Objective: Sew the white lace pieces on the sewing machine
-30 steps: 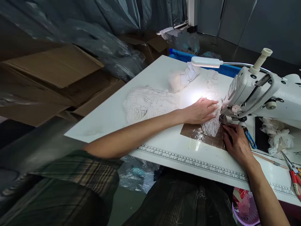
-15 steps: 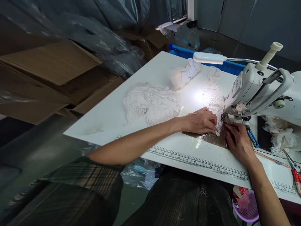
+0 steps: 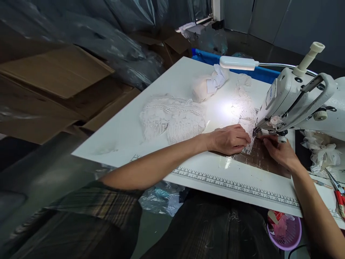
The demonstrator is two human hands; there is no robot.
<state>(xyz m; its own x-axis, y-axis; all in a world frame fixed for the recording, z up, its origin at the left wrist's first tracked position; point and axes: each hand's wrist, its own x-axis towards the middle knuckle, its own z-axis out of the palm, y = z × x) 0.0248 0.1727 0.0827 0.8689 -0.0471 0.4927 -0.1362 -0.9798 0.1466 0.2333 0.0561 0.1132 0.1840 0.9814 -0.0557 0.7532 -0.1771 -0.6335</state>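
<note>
Left hand (image 3: 229, 138) lies palm down, fingers loosely bent, pressing a white lace strip (image 3: 245, 146) onto the table (image 3: 161, 82) before the sewing machine (image 3: 293, 104) needle; right hand (image 3: 280, 153) fingers bunch beside it, grip unclear; most lace lies behind, seemingly stitched; a short end is left.

wht lace (image 3: 245, 116), plaid sleeve (image 3: 107, 205), purple basket (image 3: 292, 235)

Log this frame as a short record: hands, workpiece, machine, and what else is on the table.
Left hand: fingertips pressing the lace strip beside the presser foot
Right hand: fingers at that foot, tips partly hidden
Workpiece: lace strip, running under the sewing machine head
Lighting: lamp on over the strip
Also on table: lace pile, scissors, printed ruler
</note>
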